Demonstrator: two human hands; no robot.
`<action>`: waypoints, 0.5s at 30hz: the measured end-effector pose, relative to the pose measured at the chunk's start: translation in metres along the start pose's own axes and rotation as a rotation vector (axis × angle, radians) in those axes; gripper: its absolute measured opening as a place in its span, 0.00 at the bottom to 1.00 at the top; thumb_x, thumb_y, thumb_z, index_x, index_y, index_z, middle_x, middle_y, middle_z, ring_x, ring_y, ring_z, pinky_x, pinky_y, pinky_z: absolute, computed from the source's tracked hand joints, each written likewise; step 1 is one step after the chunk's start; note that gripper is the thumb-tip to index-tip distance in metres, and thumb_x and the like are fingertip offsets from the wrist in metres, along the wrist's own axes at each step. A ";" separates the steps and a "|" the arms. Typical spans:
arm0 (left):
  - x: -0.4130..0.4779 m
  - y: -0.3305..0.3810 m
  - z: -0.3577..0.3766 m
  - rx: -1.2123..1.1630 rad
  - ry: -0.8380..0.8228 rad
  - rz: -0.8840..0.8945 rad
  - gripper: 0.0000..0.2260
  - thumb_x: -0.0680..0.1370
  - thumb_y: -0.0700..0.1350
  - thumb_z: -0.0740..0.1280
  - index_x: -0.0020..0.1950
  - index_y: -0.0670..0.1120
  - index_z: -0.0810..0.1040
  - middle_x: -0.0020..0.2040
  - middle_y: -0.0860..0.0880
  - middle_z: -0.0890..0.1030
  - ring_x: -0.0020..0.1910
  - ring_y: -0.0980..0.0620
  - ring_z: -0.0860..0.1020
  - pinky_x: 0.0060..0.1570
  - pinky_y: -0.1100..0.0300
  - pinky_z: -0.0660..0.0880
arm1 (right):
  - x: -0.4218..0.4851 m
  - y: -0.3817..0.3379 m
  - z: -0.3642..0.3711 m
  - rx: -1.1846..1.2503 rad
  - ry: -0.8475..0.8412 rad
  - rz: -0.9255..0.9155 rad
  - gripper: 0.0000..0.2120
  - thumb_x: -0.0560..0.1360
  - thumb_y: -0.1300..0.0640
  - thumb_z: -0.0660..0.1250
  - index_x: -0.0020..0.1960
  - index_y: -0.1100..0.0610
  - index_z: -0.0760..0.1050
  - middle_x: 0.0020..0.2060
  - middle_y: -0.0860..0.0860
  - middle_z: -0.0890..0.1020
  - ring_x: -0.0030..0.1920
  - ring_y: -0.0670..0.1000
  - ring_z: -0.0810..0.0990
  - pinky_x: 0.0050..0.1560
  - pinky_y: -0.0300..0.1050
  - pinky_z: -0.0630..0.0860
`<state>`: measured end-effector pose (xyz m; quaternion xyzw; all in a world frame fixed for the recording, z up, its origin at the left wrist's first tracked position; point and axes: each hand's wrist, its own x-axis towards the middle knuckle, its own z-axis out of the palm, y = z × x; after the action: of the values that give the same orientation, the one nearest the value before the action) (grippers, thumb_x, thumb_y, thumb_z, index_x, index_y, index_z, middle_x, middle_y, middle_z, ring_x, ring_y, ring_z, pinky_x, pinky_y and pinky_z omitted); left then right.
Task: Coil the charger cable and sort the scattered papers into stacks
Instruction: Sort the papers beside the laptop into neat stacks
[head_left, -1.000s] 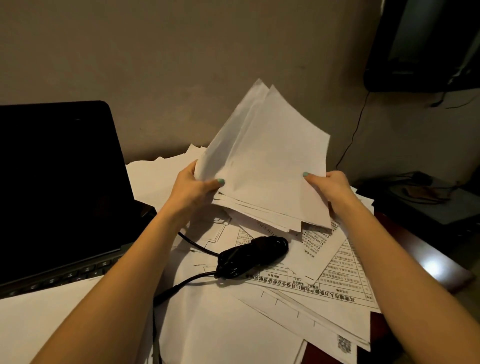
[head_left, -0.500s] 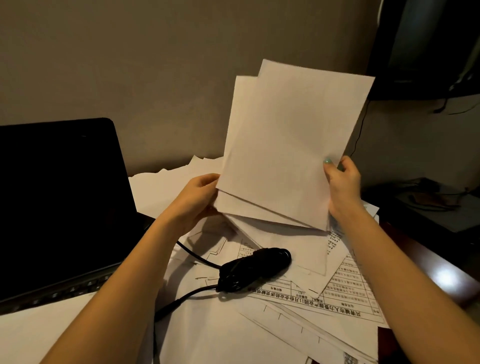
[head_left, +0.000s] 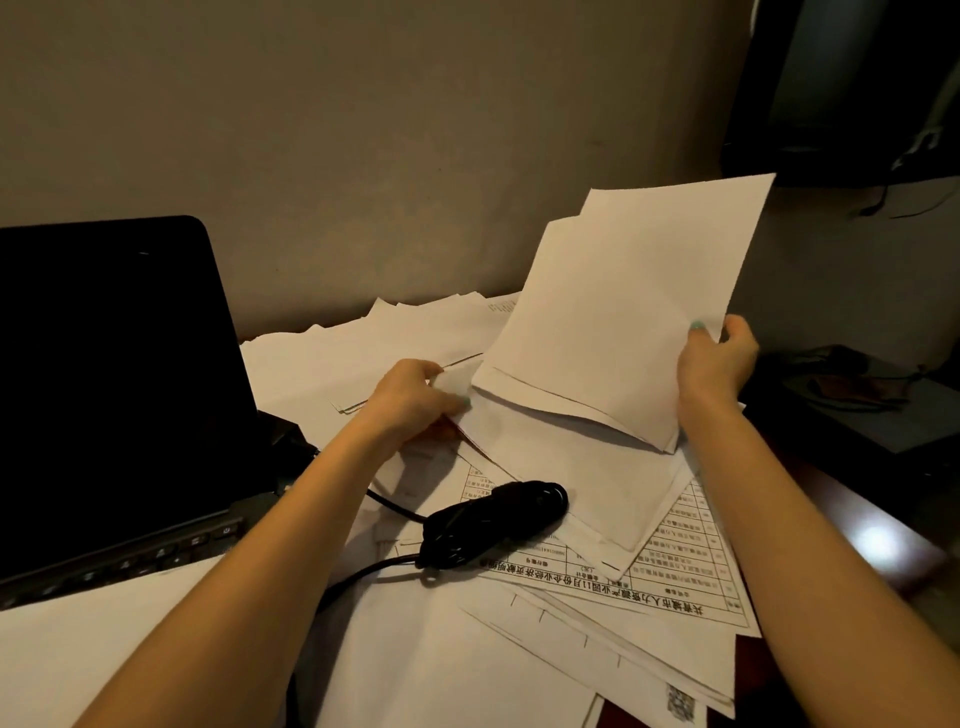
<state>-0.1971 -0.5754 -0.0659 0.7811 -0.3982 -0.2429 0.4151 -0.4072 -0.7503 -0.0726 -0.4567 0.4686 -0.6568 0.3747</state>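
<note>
My right hand (head_left: 719, 358) grips the right edge of a small sheaf of white sheets (head_left: 618, 312), held tilted above the desk. My left hand (head_left: 415, 397) pinches the corner of a loose sheet (head_left: 452, 387) lying on the pile, just left of the sheaf's lower corner. A coiled black charger cable (head_left: 493, 519) lies on the scattered papers (head_left: 649, 582) below both hands, its lead trailing left and down under my left forearm. Printed forms with tables lie to the cable's right.
An open black laptop (head_left: 104, 389) stands at the left, its keyboard edge toward me. More white sheets (head_left: 363, 343) fan out against the back wall. The dark red desk edge (head_left: 878, 540) shows at the right, with a dark low shelf beyond it.
The sheaf has come down and to the right, now held by my right hand alone. My left hand has let go of it and dropped to a sheet on the pile.
</note>
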 end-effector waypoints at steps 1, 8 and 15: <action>0.001 -0.001 0.000 -0.014 0.086 0.037 0.04 0.73 0.37 0.71 0.42 0.42 0.77 0.40 0.39 0.81 0.38 0.40 0.81 0.45 0.45 0.81 | 0.000 -0.001 0.000 0.015 0.008 0.010 0.03 0.80 0.63 0.60 0.48 0.58 0.71 0.48 0.53 0.77 0.49 0.51 0.76 0.53 0.44 0.75; -0.007 0.003 -0.008 -0.680 0.312 0.132 0.06 0.80 0.35 0.64 0.44 0.43 0.70 0.44 0.45 0.74 0.33 0.53 0.79 0.37 0.64 0.81 | -0.004 0.007 0.013 0.099 -0.169 0.228 0.09 0.79 0.60 0.62 0.41 0.54 0.68 0.41 0.54 0.74 0.44 0.54 0.71 0.48 0.48 0.72; -0.012 0.005 -0.001 -0.732 0.235 0.279 0.05 0.83 0.44 0.60 0.48 0.44 0.69 0.43 0.45 0.75 0.41 0.50 0.76 0.43 0.59 0.81 | -0.016 -0.003 0.019 0.265 -0.344 0.296 0.07 0.81 0.65 0.59 0.56 0.57 0.69 0.43 0.51 0.77 0.43 0.52 0.77 0.49 0.50 0.76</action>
<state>-0.2055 -0.5666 -0.0611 0.5428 -0.3377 -0.2190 0.7372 -0.3840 -0.7400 -0.0712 -0.4349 0.3694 -0.5632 0.5977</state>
